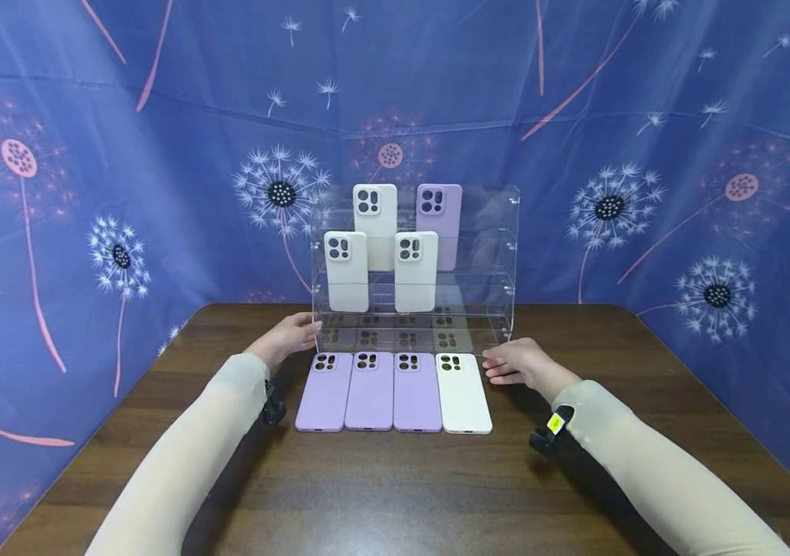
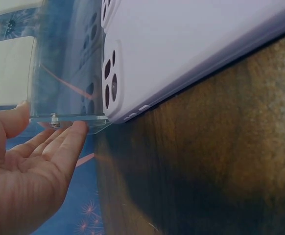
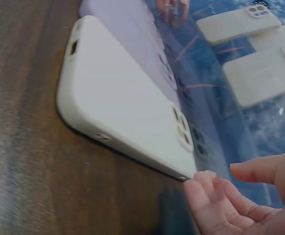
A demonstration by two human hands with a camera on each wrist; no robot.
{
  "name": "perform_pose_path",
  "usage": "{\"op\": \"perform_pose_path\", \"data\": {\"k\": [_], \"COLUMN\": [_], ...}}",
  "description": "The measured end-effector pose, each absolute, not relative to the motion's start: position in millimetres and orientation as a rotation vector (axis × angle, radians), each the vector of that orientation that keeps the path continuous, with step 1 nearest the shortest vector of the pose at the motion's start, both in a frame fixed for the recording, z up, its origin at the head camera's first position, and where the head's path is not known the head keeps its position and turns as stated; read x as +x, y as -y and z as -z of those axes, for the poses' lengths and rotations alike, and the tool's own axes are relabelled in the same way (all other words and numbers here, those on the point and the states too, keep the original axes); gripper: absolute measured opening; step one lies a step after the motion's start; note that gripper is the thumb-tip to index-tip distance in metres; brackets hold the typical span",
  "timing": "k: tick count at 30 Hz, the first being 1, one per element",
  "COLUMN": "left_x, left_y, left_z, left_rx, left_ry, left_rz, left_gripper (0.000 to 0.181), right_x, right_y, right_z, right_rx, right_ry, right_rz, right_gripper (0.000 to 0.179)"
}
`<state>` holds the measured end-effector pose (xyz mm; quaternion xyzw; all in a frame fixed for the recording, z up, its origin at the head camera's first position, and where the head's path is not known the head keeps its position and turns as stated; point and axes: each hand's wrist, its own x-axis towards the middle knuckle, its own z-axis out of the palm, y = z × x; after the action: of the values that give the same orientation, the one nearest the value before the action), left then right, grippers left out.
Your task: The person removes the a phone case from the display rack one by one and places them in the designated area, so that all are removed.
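A clear acrylic stepped display stand [image 1: 474, 301] stands on the table. On its upper steps lean three white phone cases [image 1: 347, 272] and one lilac phone case [image 1: 439, 224]. Along its front, three lilac phone cases [image 1: 369, 398] and one white phone case [image 1: 465, 398] lie side by side, camera ends toward the stand. My left hand [image 1: 290, 338] touches the stand's left side panel [image 2: 69, 118] with nearly straight fingers, thumb apart near the panel's edge. At the stand's right front corner is my right hand [image 1: 523, 363], its fingertips [image 3: 200, 188] right by the white case's camera end.
The dark brown wooden table [image 1: 367, 494] extends in front of the cases and to both sides. Behind it hangs a blue cloth [image 1: 214, 162] with a dandelion print. A black wrist camera [image 1: 549, 434] sits on the right wrist.
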<state>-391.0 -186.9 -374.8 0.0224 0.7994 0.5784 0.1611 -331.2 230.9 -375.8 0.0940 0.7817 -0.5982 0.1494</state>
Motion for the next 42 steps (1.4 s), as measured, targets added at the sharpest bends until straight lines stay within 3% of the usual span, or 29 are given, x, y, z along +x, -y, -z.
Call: {"op": "perform_pose_path", "data": {"k": [15, 25, 42], "left_x": [-391.7, -392.4, -391.6], "left_y": [190.6, 180.6, 185.0], "left_z": [369.4, 368.4, 374.2], "left_rx": [0.11, -0.021, 0.05], "left_ry": [-2.244, -2.218, -2.186], "left_rz": [-1.608, -1.658, -1.695], "left_gripper": [0.063, 0.063, 0.062], "right_x": [-336.1, -336.7, -352.8], "right_y": [-247.3, -239.8, -204.5], "right_z": [342.0, 319.4, 296.1], "right_rx": [-0.017, -0.019, 0.014], "right_ry": [-2.174, -2.111, -2.075], "right_rz": [1.75, 1.904, 2.096], "right_gripper": [0.045, 0.05, 0.045]}}
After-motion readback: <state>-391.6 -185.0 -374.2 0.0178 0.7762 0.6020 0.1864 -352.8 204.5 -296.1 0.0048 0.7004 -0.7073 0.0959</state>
